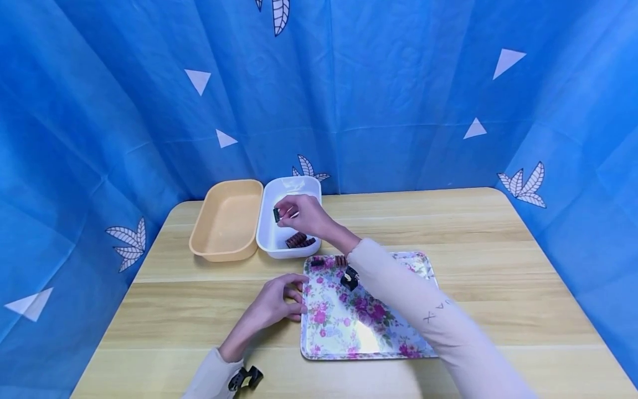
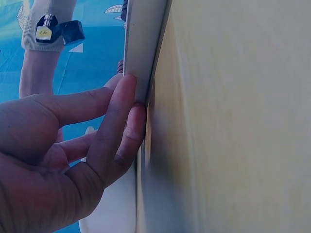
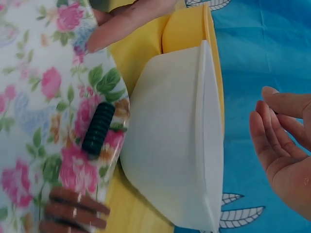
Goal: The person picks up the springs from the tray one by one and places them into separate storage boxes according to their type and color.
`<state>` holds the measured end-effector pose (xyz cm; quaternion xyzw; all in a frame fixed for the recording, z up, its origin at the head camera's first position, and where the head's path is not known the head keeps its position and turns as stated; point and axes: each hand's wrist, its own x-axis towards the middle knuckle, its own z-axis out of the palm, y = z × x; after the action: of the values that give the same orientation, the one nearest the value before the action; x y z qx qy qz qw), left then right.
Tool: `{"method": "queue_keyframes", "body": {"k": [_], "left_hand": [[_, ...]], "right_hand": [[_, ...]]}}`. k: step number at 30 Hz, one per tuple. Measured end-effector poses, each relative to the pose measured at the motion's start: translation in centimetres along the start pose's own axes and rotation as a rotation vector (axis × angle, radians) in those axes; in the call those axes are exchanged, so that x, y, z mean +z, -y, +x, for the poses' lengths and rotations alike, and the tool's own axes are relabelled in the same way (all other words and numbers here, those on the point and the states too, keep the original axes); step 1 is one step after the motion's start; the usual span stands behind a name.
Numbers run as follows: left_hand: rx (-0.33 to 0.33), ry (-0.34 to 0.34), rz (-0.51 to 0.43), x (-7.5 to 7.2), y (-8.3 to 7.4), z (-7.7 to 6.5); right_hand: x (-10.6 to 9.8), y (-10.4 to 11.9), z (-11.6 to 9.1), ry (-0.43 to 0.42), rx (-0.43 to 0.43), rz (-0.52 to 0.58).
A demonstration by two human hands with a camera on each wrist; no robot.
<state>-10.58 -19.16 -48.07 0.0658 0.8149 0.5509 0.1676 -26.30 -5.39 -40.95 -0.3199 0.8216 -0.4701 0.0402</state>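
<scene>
My right hand is over the white container, pinching a dark green ribbed piece between thumb and fingertips. In the right wrist view the piece is hidden behind the fingers. Inside that container lie brown ribbed pieces. My left hand holds the left edge of a floral tray, its fingertips around the rim in the left wrist view. Near the tray's far edge lie a dark green ribbed cylinder and a brown ribbed piece.
A peach-coloured container stands against the left side of the white one and shows nothing inside. Both stand at the back left of the wooden table. A blue patterned curtain hangs behind and on both sides.
</scene>
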Motion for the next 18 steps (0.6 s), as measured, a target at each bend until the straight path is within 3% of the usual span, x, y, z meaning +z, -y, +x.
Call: {"method": "queue_keyframes", "body": {"k": [7, 18], "left_hand": [[0.008, 0.017, 0.000, -0.3, 0.0, 0.0], [-0.002, 0.021, -0.027, -0.4, -0.1, -0.1]], "right_hand": [[1.6, -0.1, 1.5, -0.002, 0.063, 0.077], [3.6, -0.1, 3.1, 0.007, 0.169, 0.083]]}}
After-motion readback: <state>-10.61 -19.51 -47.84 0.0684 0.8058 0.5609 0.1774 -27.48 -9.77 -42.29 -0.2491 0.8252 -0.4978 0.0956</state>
